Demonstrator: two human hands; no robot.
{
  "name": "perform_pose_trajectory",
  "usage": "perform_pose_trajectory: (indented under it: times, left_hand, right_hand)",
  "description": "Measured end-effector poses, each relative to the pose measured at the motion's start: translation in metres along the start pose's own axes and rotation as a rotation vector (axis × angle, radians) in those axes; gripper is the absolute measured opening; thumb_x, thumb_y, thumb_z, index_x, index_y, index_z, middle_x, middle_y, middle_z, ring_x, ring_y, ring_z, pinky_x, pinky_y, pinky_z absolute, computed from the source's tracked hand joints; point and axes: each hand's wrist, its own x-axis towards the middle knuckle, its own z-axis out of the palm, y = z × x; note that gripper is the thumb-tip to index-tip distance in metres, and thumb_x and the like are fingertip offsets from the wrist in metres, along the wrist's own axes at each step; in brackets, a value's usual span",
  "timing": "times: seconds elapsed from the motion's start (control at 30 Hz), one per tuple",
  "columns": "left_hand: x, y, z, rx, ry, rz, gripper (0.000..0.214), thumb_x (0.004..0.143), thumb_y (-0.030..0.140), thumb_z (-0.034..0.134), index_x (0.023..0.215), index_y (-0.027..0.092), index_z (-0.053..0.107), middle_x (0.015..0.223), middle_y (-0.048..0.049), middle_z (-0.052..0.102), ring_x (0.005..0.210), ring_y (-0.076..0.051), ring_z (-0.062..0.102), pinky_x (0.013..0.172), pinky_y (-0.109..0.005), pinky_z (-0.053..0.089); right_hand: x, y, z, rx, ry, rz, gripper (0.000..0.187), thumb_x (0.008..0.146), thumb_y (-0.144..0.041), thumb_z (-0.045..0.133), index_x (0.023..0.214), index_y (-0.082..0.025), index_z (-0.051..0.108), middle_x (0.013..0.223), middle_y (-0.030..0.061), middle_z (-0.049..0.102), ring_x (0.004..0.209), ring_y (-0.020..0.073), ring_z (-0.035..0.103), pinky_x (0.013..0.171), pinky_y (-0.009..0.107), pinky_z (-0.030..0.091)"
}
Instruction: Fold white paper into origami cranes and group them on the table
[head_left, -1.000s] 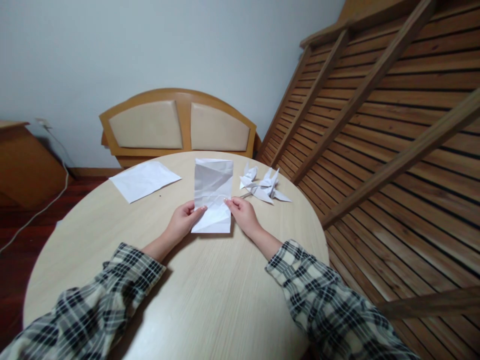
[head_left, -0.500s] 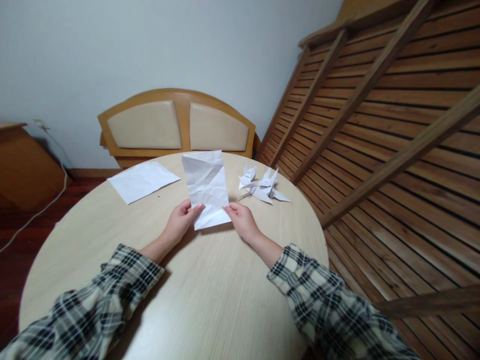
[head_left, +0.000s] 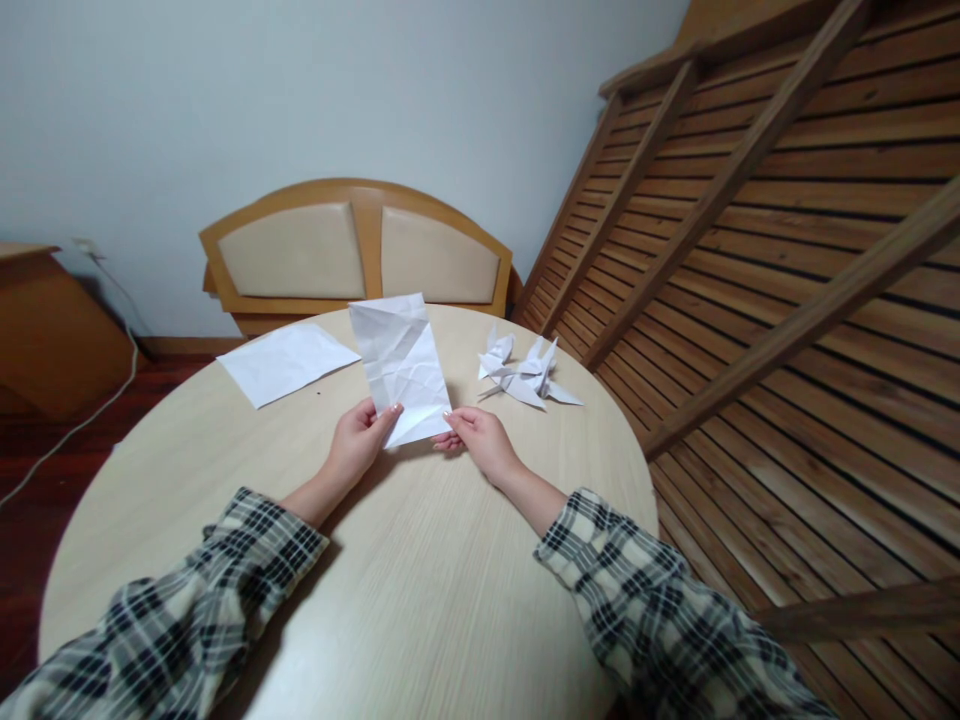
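A creased sheet of white paper (head_left: 401,360) is held up above the round table, its far edge tipped to the left. My left hand (head_left: 360,440) pinches its lower left edge, thumb on the near face and the other fingers mostly hidden behind. At the lower right corner my right hand (head_left: 481,440) grips the paper between thumb and fingers, with some fingertips showing below the edge. Folded white paper cranes (head_left: 529,375) lie on the table to the right of the held sheet.
Flat white paper (head_left: 289,362) lies on the far left of the round wooden table (head_left: 442,580). Behind the table stands a padded headboard (head_left: 356,250). A slatted wooden frame (head_left: 750,300) leans along the right side. A pale cable (head_left: 82,425) hangs at the left.
The held paper has tilted, its top moving left and its bottom edge rising slightly at the left. More of my right fingertips show beneath it. The other papers stay put.
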Motion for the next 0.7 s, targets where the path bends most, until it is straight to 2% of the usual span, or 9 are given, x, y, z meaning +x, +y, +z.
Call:
perform_pose_trajectory:
  times: [0.2, 0.33, 0.43, 0.53, 0.7]
  left_hand:
    - [0.002, -0.004, 0.000, -0.042, -0.039, 0.007, 0.041, 0.073, 0.052, 0.073, 0.085, 0.014, 0.069, 0.084, -0.0073, 0.074, 0.075, -0.021, 0.064, 0.067, -0.031, 0.051]
    - [0.000, -0.005, 0.003, -0.120, -0.152, -0.009, 0.042, 0.073, 0.047, 0.075, 0.097, 0.014, 0.068, 0.093, -0.0088, 0.074, 0.075, -0.021, 0.066, 0.064, -0.032, 0.055]
    - [-0.002, -0.005, 0.006, -0.158, -0.210, -0.045, 0.040, 0.071, 0.040, 0.078, 0.099, 0.014, 0.064, 0.090, -0.0079, 0.073, 0.066, -0.018, 0.065, 0.060, -0.031, 0.057]
    - [-0.003, -0.005, 0.006, -0.169, -0.205, -0.049, 0.038, 0.071, 0.038, 0.078, 0.098, 0.015, 0.062, 0.086, -0.0057, 0.072, 0.061, -0.015, 0.063, 0.059, -0.031, 0.058]
    - [-0.005, -0.005, 0.006, -0.183, -0.230, -0.062, 0.047, 0.072, 0.037, 0.080, 0.109, 0.016, 0.061, 0.094, -0.0068, 0.073, 0.070, -0.018, 0.067, 0.062, -0.032, 0.060]
  right_hand:
    - [0.001, -0.002, 0.000, -0.032, 0.056, -0.013, 0.027, 0.087, -0.043, 0.070, 0.080, -0.018, 0.064, 0.071, 0.0053, 0.074, 0.062, 0.0155, 0.071, 0.062, 0.027, 0.057]
    - [0.002, 0.000, -0.004, -0.089, 0.083, -0.051, 0.030, 0.087, -0.045, 0.069, 0.075, -0.019, 0.061, 0.070, 0.0046, 0.072, 0.063, 0.0163, 0.071, 0.061, 0.027, 0.056]
    - [0.003, 0.002, -0.006, -0.123, 0.103, -0.096, 0.031, 0.088, -0.047, 0.067, 0.075, -0.020, 0.058, 0.069, 0.0032, 0.070, 0.065, 0.0170, 0.071, 0.062, 0.028, 0.056]
    - [0.004, 0.006, -0.006, -0.111, 0.101, -0.139, 0.030, 0.086, -0.049, 0.066, 0.080, -0.021, 0.059, 0.075, 0.0025, 0.070, 0.071, 0.0183, 0.072, 0.066, 0.029, 0.056]
    - [0.007, 0.009, -0.005, -0.074, 0.076, -0.215, 0.025, 0.082, -0.044, 0.070, 0.089, -0.021, 0.062, 0.088, 0.0037, 0.072, 0.083, 0.0186, 0.070, 0.076, 0.031, 0.055]
